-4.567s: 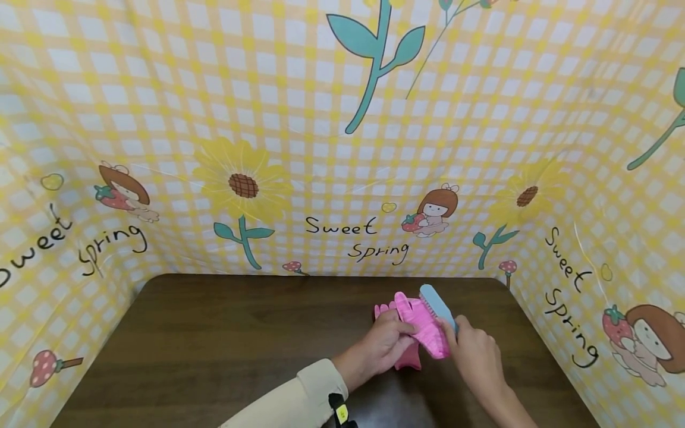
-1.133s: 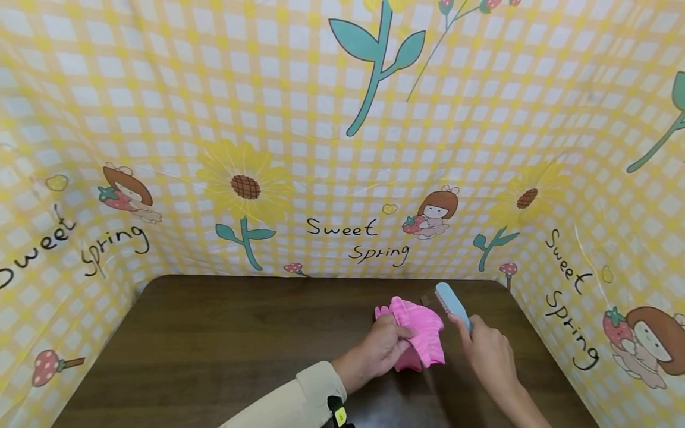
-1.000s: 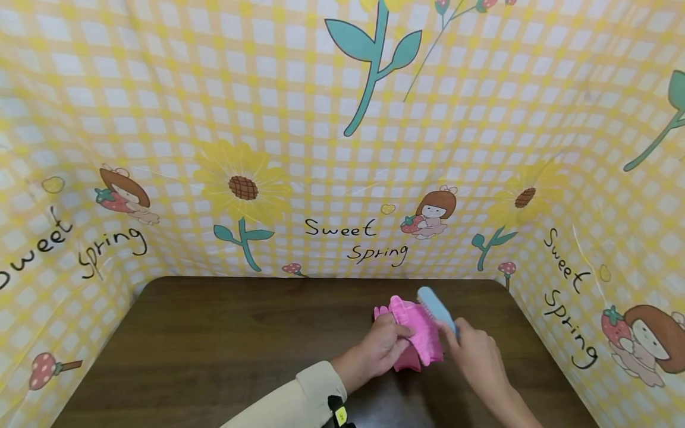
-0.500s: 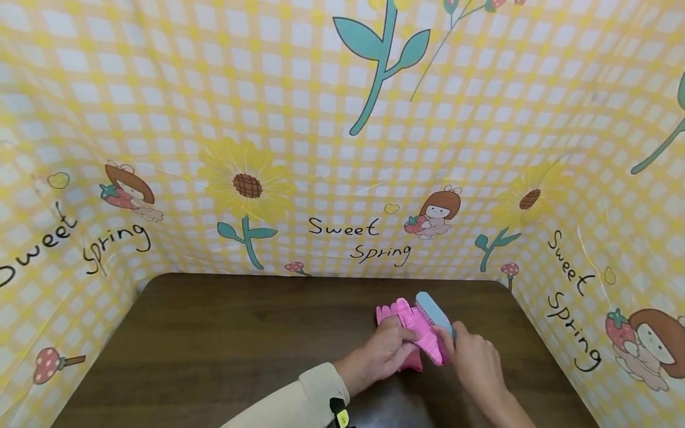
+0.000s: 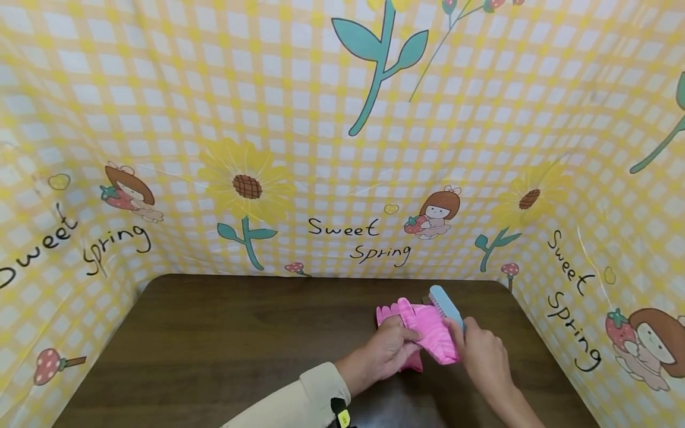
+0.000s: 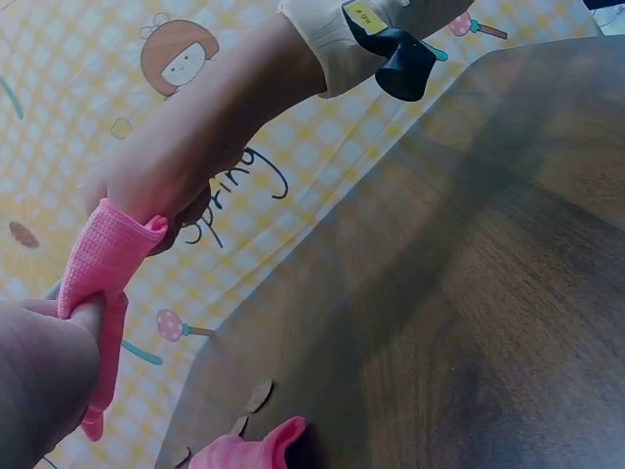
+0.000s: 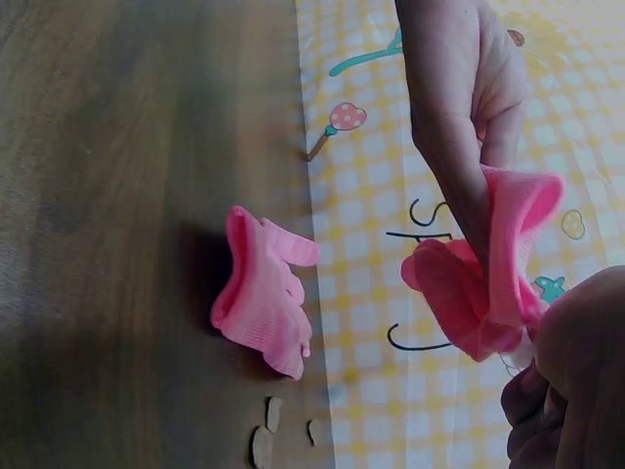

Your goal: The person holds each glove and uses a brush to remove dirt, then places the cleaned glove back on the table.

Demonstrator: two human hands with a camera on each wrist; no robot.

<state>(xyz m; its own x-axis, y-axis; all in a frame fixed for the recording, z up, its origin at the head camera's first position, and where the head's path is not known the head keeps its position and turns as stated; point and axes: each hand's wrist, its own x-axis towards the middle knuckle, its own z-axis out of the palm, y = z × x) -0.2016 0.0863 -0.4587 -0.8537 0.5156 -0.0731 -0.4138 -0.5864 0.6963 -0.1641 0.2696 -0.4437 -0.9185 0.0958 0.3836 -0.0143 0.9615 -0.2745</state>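
Note:
My left hand [image 5: 382, 351] pinches a pink knit glove [image 5: 434, 334] between thumb and fingers, above the right half of the table. In my right hand [image 5: 484, 356] is a light blue brush [image 5: 445, 304], gripped by its handle, bristles facing the glove. The bristle end is at the glove's upper right edge; contact is hard to tell. Beneath lies a second pink glove [image 7: 264, 303] on the table, partly hidden by the left hand in the head view. The left wrist view shows the held glove's cuff [image 6: 107, 259] between both hands; the brush is mostly hidden there.
Several small flat brown pieces [image 7: 262, 445] lie on the dark wooden table [image 5: 225, 339] beyond the second glove. A yellow checked cloth [image 5: 332, 178] with printed flowers and figures rises behind and at both sides of the table.
The brush has swept back and forth over the glove. Since half a second ago it has shifted up and right, and the glove's cuff has swung out right. The left hand stays nearly still.

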